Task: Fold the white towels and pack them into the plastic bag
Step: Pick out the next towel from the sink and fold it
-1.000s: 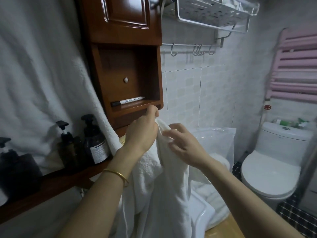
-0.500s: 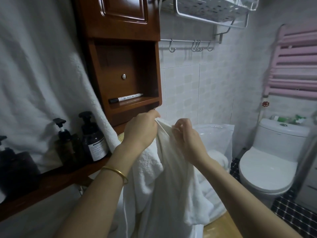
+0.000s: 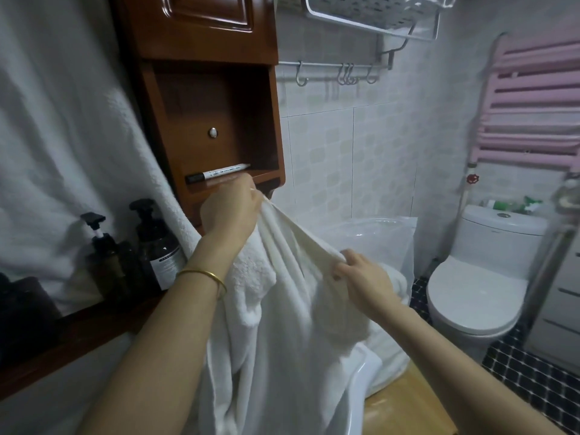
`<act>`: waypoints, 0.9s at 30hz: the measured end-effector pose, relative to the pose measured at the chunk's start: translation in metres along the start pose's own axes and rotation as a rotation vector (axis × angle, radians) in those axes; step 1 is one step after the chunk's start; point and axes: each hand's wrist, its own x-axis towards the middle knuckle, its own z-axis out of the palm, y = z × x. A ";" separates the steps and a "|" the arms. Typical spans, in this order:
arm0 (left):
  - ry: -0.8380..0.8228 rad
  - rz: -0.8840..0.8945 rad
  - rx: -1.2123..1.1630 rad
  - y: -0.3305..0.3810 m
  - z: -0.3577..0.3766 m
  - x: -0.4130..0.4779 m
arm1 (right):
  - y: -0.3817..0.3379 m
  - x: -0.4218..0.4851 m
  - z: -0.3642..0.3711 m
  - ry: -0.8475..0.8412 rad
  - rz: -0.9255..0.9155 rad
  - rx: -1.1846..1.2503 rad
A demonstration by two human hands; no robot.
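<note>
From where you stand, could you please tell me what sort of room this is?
It looks like a home bathroom: a white toilet stands at the right, a pink towel radiator hangs on the tiled wall above it, and pump bottles sit on a wooden ledge at the left.

White towel [image 3: 282,324] hangs unfolded before the upright clear plastic bag [image 3: 376,243].

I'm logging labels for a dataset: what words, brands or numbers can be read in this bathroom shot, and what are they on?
Nothing here can be read outright.
Marker on the cabinet shelf: dark print along its white barrel, too small to read.
Dark pump bottle: white label with lines of print, too blurred to read.
White towel: no print shows.
</note>
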 end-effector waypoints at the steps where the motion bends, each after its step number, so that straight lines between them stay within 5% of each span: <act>1: 0.007 -0.009 0.008 -0.001 0.000 0.002 | 0.009 -0.008 0.006 -0.084 0.041 -0.030; 4: 0.017 -0.052 0.032 0.000 0.000 0.010 | 0.029 -0.034 0.021 -0.261 0.043 -0.023; 7: -0.005 -0.083 0.063 0.001 0.004 0.016 | 0.040 -0.058 0.022 -0.341 0.138 0.244; 10: -0.030 -0.107 0.066 0.000 0.015 0.021 | 0.043 -0.068 0.011 -0.183 0.305 0.570; 14: -0.051 -0.145 0.065 0.006 0.035 0.028 | 0.024 -0.058 -0.026 0.040 0.361 0.690; 21: -0.097 -0.041 -0.157 0.075 0.066 0.030 | -0.053 -0.020 -0.117 0.036 0.248 1.303; 24: -0.334 0.018 -0.289 0.087 0.089 0.014 | -0.054 -0.010 -0.118 0.051 0.308 1.342; 27: -0.678 -0.145 -0.433 0.075 0.114 -0.018 | -0.041 -0.016 -0.093 0.051 0.439 1.192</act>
